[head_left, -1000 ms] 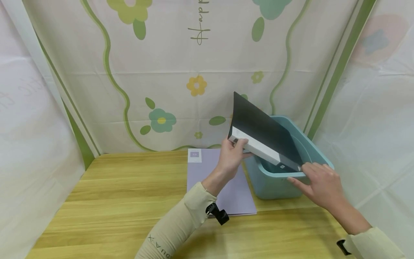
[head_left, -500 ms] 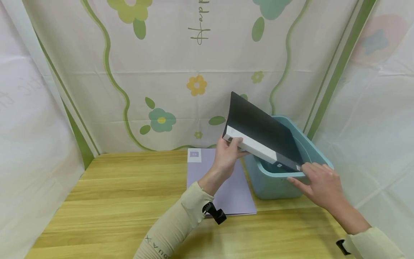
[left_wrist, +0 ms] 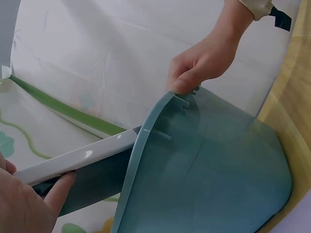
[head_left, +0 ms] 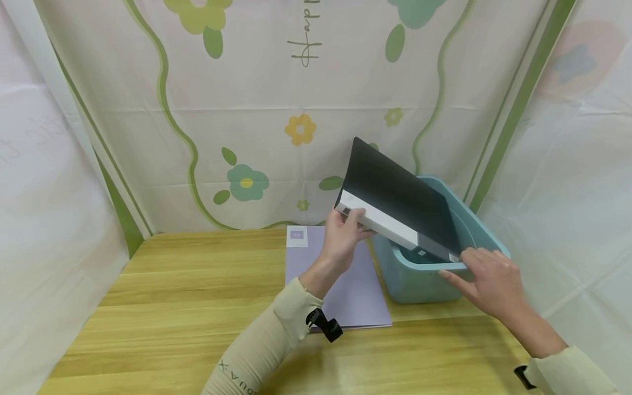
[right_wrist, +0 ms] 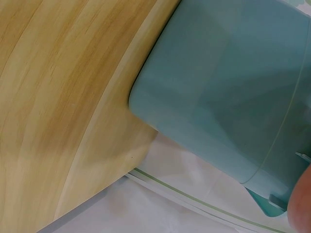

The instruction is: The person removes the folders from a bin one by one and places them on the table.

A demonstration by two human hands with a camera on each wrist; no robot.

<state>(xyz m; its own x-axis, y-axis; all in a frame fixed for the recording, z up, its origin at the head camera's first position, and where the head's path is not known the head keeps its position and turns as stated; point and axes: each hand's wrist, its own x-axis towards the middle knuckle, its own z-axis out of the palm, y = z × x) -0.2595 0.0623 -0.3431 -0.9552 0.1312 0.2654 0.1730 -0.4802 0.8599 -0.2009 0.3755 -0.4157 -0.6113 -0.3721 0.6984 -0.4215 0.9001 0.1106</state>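
Note:
A black binder (head_left: 395, 192) with a white label along its spine slants with its lower right end inside a blue plastic bin (head_left: 424, 282). My left hand (head_left: 340, 236) grips the raised left end by the spine, thumb on the label. In the left wrist view that hand (left_wrist: 29, 204) holds the binder's spine (left_wrist: 82, 158) beside the bin wall (left_wrist: 204, 165). My right hand (head_left: 494, 280) grips the bin's front right rim, thumb outside. The right wrist view shows mostly the bin's outer side (right_wrist: 218, 97), with a bit of my right hand (right_wrist: 301, 204) at the edge.
A purple folder (head_left: 360, 302) with a white label at its upper left corner lies on the wooden table (head_left: 197, 307), left of the bin and partly under my left forearm. A flower-printed curtain (head_left: 276, 82) hangs behind the table, with white sheeting (head_left: 568, 192) on the right.
My left hand has moved a little to the left with the binder, drawing its raised end leftward. My right hand and the bin have stayed in place.

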